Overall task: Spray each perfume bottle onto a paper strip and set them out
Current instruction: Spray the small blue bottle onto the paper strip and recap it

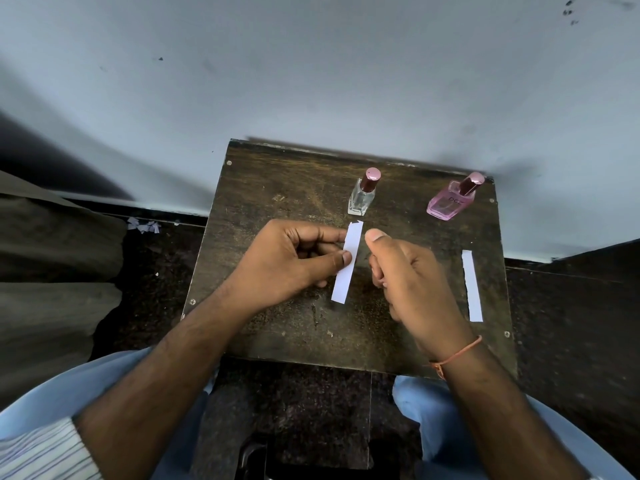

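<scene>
A clear perfume bottle (362, 196) with a dark pink cap stands upright near the back of a small dark wooden table (277, 188). A pink perfume bottle (450, 202), capped, stands at the back right corner. My left hand (294, 261) pinches a white paper strip (347, 268) between thumb and fingers, just in front of the clear bottle. My right hand (412, 282) hovers beside the strip with fingers curled and thumb up, holding nothing I can see. A second paper strip (472, 287) lies flat near the table's right edge, in front of the pink bottle.
The table stands against a pale blue wall (311, 81). Torn paper scraps (143, 226) lie on the dark floor to the left. My knees in light blue trousers (429, 410) are under the table's front edge. Brown fabric (52, 265) fills the left side.
</scene>
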Tool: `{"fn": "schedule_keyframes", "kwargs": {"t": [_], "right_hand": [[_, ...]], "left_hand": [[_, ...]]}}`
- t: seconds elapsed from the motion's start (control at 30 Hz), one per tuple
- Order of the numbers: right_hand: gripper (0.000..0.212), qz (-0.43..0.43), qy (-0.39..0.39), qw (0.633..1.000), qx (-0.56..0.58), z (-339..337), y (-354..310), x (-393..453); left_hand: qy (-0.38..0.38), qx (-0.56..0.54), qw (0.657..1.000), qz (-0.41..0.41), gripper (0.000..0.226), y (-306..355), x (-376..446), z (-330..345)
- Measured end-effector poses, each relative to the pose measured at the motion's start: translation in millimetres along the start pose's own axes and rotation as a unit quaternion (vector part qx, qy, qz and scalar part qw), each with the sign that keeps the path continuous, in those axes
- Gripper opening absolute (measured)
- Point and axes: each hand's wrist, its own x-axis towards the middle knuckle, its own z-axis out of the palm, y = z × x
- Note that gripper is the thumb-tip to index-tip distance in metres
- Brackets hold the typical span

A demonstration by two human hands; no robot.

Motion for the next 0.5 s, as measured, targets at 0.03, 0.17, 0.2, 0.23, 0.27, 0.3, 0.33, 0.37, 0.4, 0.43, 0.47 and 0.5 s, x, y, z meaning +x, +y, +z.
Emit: {"fn": "schedule_keyframes", "kwargs": {"t": [0.03,0.17,0.2,0.23,0.27,0.3,0.33,0.37,0.4,0.43,0.47,0.5], "right_hand": [[0.08,-0.001,-0.002,1.0,0.005,0.0,-0.1,-0.1],[0.072,0.007,-0.02,1.0,0.018,-0.1,0.1,0.2],[0.071,0.011,-0.025,0.999,0.018,0.1,0.5,0.2],[0.07,0.016,-0.027,0.999,0.017,0.5,0.7,0.1],[0.072,0.02,-0.027,0.999,0.016,1.2,0.7,0.0],[0.074,0.024,-0.025,0.999,0.016,2.0,0.4,-0.3],[0.077,0.026,-0.024,0.999,0.015,2.8,-0.2,-0.6],[0.078,0.027,-0.023,0.999,0.015,3.4,-0.7,-0.9],[0.078,0.026,-0.023,0.999,0.017,3.8,-1.1,-1.1],[0.077,0.025,-0.023,0.999,0.02,3.9,-1.3,-1.3],[0.073,0.024,-0.024,0.999,0.025,3.5,-1.2,-1.4],[0.069,0.025,-0.026,0.999,0.03,3.3,-1.1,-1.3]], "left_hand": [[0.0,0.003,1.0,0.001,0.03,-0.4,0.1,-0.2],[-0.002,0.019,1.0,0.005,0.031,-2.8,0.8,-0.7],[-0.001,0.019,1.0,0.007,0.031,-3.2,0.9,-0.6],[-0.001,0.017,1.0,0.009,0.032,-3.3,0.8,-0.3],[-0.002,0.014,1.0,0.011,0.032,-3.0,0.6,-0.1],[-0.004,0.014,1.0,0.014,0.033,-2.6,0.8,0.2],[-0.007,0.016,1.0,0.018,0.033,-2.2,1.1,0.5],[-0.009,0.018,1.0,0.02,0.034,-2.1,1.2,0.6],[-0.01,0.019,1.0,0.021,0.034,-1.9,1.4,0.8],[-0.011,0.018,1.0,0.02,0.034,-2.0,1.4,0.9],[-0.01,0.014,1.0,0.019,0.034,-2.1,1.3,1.2],[-0.009,0.01,1.0,0.019,0.035,-2.4,1.3,1.5]]}}
